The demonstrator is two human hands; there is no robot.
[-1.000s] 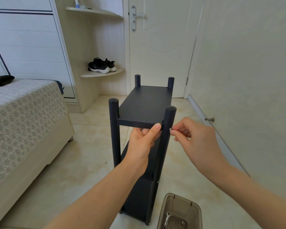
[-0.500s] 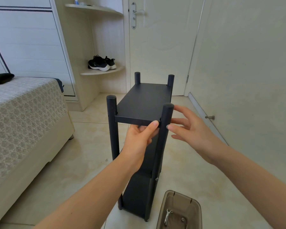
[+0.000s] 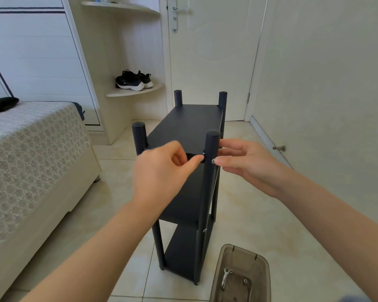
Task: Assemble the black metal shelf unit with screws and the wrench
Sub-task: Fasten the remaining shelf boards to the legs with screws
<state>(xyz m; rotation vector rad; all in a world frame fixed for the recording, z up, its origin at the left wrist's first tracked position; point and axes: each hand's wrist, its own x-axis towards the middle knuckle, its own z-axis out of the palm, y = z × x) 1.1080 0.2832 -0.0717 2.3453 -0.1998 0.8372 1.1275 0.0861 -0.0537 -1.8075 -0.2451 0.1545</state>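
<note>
The black metal shelf unit (image 3: 190,125) stands upright on the tiled floor, with three shelves and four round posts. My left hand (image 3: 162,168) is at the front right corner of the top shelf; its fingers are curled and its thumb tip lies on the shelf's front edge beside a small silver screw (image 3: 204,152). My right hand (image 3: 244,164) reaches in from the right with straight fingers that touch the near right post (image 3: 212,142). A small silver wrench (image 3: 224,277) lies in the brown plastic bin (image 3: 260,260) by the unit's foot.
A bed (image 3: 31,153) fills the left side. Behind the unit are a corner shelf with black sneakers (image 3: 132,80) and a closed door (image 3: 210,51). The wall on the right carries a metal door stop (image 3: 279,148). Loose hardware (image 3: 245,280) lies in the bin.
My right hand let go of its pinch at the post and spread its fingers against it. My left hand rose from under the shelf edge and turned its back to the camera.
</note>
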